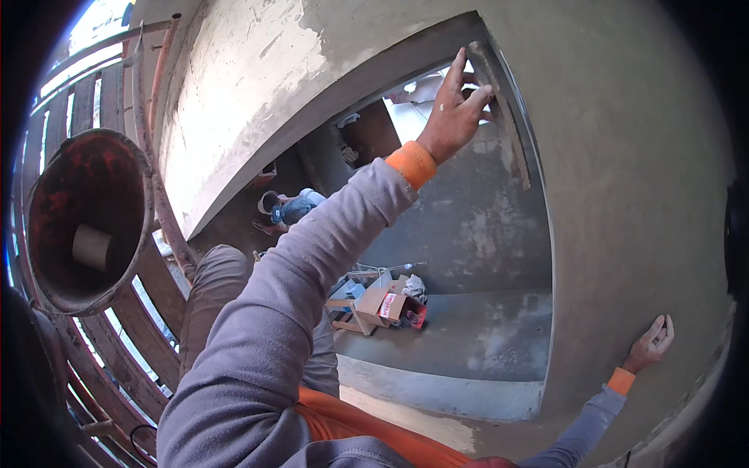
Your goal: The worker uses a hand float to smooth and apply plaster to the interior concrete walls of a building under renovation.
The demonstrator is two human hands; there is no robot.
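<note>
My left hand (460,105) reaches to the top right corner of a rectangular wall opening (544,257), index finger stretched out and fingers apart, over a long, narrow, grimy strip (515,156) along the inner edge. Whether it touches the strip I cannot tell. My right hand (654,340) is at the smooth plastered wall (640,195) low on the right, fingers loosely bent and slightly apart, with nothing visible in them.
A bucket (55,195) holding a pale cylinder (91,248) is at left on slatted scaffold planks (148,343) with metal rails (162,62). Through the opening, a person (295,209) is below, and cardboard boxes (378,303) sit on a wooden stand (355,324).
</note>
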